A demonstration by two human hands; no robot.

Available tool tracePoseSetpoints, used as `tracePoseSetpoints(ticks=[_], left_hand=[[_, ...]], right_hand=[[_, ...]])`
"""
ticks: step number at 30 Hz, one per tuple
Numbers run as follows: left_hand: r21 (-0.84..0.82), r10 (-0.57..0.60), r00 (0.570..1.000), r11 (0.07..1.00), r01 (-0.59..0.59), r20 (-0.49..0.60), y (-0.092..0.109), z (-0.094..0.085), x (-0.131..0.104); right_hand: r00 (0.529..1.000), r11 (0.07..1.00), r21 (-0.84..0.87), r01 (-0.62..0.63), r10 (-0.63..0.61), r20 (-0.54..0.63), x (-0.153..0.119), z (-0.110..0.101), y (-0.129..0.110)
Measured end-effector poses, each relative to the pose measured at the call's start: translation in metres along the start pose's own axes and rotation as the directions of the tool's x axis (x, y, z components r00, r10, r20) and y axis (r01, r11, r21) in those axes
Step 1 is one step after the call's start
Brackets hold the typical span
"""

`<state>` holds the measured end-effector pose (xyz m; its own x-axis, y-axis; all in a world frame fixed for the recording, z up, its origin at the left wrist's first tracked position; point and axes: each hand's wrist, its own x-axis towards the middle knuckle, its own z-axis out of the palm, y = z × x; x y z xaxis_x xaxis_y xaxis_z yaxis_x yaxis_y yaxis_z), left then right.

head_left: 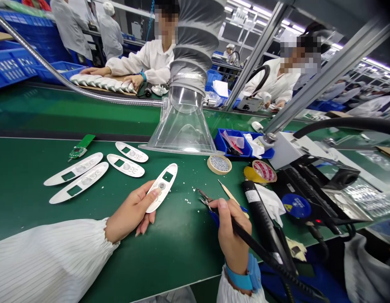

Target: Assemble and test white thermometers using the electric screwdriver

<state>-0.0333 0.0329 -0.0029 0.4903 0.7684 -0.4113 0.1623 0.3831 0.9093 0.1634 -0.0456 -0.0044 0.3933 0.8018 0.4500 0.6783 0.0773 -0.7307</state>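
My left hand grips a white oval plastic cover with a square window, tilted above the mat, thumb on its face. My right hand is closed around a black soldering iron, its cord trailing to the lower right. The iron's tip points left, apart from the cover. Under this hand lies a blue-handled tool, mostly hidden, probably nippers. Several similar white covers lie on the green mat at the left, beside a green circuit board. Small white bits are scattered between my hands.
A clear fume hood hangs at the back centre. Near it are a round tub of grey pellets and blue bins. At right lie a wooden stick, a black labelled cylindrical tool and black equipment. Co-workers sit opposite.
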Motion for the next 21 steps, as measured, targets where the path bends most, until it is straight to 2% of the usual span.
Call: tracePoseSetpoints(ticks=[21], left_hand=[[0.018, -0.009, 1.0, 1.0, 0.009, 0.014, 0.0004, -0.0004, -0.0002]], right_hand=[[1.0, 1.0, 0.015, -0.02, 0.02, 0.008, -0.0019, 0.0016, 0.0032]])
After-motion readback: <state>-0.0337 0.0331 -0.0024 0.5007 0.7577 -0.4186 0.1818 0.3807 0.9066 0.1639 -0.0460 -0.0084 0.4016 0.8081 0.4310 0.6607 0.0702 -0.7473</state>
